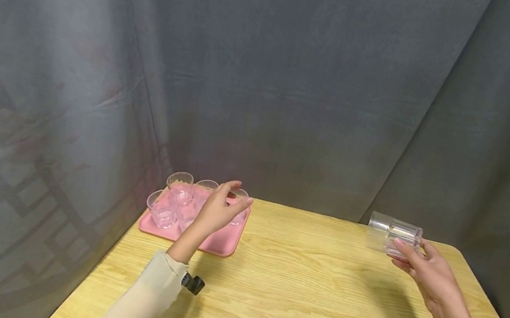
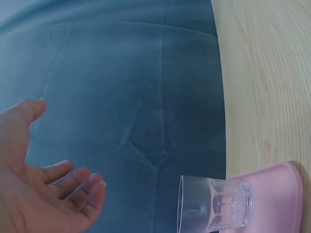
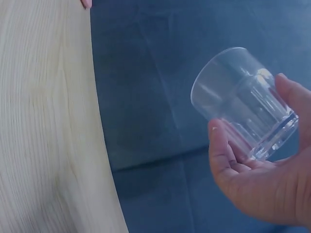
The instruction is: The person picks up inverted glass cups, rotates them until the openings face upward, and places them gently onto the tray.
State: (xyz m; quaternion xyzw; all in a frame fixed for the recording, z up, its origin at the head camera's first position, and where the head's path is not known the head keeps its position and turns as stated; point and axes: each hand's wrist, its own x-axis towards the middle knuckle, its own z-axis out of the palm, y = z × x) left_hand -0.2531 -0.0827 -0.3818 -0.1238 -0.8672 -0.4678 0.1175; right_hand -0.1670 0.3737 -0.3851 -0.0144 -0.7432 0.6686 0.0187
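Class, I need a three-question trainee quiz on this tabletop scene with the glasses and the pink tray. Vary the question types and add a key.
1. True or false: the right hand holds a clear glass tipped on its side.
2. Where does the left hand hover? A) above the pink tray B) flat on the wooden table C) on the grey curtain
3. Fill in: the glasses on the tray stand ____.

Key: 1 true; 2 A; 3 upright.
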